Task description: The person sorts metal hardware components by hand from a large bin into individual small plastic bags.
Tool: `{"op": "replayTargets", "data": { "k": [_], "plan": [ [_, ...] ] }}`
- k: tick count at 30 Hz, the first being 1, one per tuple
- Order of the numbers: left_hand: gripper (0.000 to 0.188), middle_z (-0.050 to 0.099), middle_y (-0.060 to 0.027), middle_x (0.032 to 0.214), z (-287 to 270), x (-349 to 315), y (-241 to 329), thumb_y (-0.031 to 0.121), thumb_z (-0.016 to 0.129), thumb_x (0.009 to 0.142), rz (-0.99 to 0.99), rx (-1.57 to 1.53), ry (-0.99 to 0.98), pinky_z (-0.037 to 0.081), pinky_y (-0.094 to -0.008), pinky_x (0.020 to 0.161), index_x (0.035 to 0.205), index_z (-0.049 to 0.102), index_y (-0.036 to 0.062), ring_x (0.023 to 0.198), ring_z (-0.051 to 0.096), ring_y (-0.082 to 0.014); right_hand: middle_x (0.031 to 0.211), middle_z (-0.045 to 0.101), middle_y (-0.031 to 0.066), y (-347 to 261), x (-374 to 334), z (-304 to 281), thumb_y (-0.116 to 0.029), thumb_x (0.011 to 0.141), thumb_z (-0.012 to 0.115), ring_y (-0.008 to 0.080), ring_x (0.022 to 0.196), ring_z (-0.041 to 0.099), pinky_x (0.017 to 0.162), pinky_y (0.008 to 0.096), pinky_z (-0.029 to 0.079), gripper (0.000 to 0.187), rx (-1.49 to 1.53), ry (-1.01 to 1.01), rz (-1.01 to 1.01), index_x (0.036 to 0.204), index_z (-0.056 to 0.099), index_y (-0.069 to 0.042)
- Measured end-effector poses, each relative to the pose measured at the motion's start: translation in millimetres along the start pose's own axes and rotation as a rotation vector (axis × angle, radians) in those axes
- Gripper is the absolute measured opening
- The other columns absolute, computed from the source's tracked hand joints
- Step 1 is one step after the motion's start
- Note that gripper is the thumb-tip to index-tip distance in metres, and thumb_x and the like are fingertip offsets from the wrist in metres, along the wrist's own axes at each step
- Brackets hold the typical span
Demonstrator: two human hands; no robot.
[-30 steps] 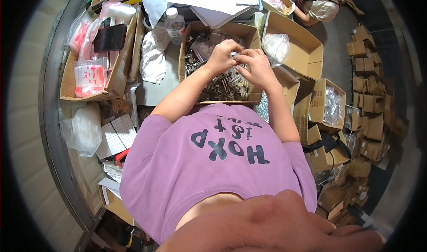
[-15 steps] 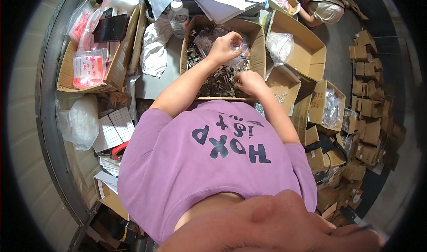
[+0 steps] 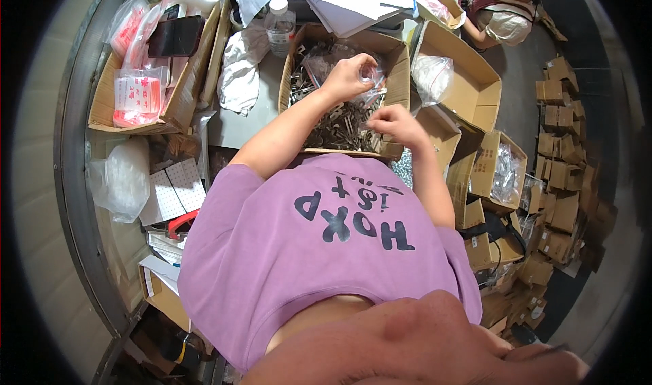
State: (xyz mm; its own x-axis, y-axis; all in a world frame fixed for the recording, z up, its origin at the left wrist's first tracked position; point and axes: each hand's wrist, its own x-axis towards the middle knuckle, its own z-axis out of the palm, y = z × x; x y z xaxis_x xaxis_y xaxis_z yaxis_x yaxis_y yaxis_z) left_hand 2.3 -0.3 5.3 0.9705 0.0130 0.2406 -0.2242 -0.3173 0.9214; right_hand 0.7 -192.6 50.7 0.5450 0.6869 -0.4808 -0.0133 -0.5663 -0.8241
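Observation:
An open cardboard box [image 3: 405, 72] holds a heap of small dark metal parts [image 3: 339, 125]. Over the heap, my left hand [image 3: 348, 78] is closed, thumb and fingers curled around a small clear plastic bag [image 3: 372, 86]. The bag hangs down toward the parts. Near the box's right wall, my right hand [image 3: 399, 125] has its fingers pinched together, close to the bag's lower end. Whatever sits between those fingertips is too small to make out. More clear plastic [image 3: 324, 60] lies on the parts at the far side of the box.
A water bottle [image 3: 280, 27] and a white cloth [image 3: 242, 71] stand left of the box. Further left, a carton [image 3: 178, 94] carries a phone [image 3: 178, 37] and bagged red items. Cartons [image 3: 483, 89] line the right side. At the upper right is another person [image 3: 499, 14].
My right hand has lifted off the metal parts and shifted right, fingers still pinched. My left hand keeps its grip on the plastic bag. The whole view has shifted slightly.

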Motion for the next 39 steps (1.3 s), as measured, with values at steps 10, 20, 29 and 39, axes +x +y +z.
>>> {"op": "replayTargets", "data": {
  "k": [10,20,29,39],
  "plan": [
    [0.039,0.062,-0.0048,0.086,15,-9,1,0.004,0.072,0.065,-0.067,-0.161,-0.437,0.047,-0.0279,0.076,0.101,0.057,0.0023,0.082,0.057,-0.0104,0.069,0.061,0.0036,-15,-35,-15,-0.012,0.078,0.066,0.0108,0.057,0.054,0.052,0.0235,0.042,0.013,-0.033,0.697,-0.357,0.082,0.066,0.000],
    [0.041,0.056,0.0005,0.087,27,-18,11,-0.002,0.074,0.065,-0.348,-0.805,-0.559,0.044,-0.0240,0.079,0.100,0.053,0.0050,0.085,0.053,-0.0078,0.070,0.063,0.0102,21,-43,-35,-0.019,0.080,0.063,0.0137,0.062,0.058,0.060,0.0275,0.045,0.020,0.009,0.647,-0.092,0.087,0.066,0.000],
    [0.042,0.054,0.0025,0.081,32,-17,5,-0.001,0.075,0.064,-0.338,-0.757,-0.570,0.042,-0.0218,0.072,0.099,0.053,0.0044,0.076,0.049,-0.0064,0.091,0.064,0.0144,124,-41,-17,-0.016,0.073,0.064,0.0336,0.087,0.060,0.079,0.0422,0.048,0.021,-0.758,0.549,0.281,0.094,0.066,-0.012],
    [0.042,0.053,0.0023,0.081,33,-18,6,-0.002,0.075,0.065,-0.336,-0.745,-0.578,0.042,-0.0217,0.072,0.099,0.052,0.0048,0.075,0.049,-0.0060,0.086,0.064,0.0155,146,-33,-18,-0.011,0.068,0.066,0.0335,0.084,0.060,0.076,0.0406,0.049,0.015,-0.656,0.648,0.145,0.082,0.067,-0.007]
  ]
}}
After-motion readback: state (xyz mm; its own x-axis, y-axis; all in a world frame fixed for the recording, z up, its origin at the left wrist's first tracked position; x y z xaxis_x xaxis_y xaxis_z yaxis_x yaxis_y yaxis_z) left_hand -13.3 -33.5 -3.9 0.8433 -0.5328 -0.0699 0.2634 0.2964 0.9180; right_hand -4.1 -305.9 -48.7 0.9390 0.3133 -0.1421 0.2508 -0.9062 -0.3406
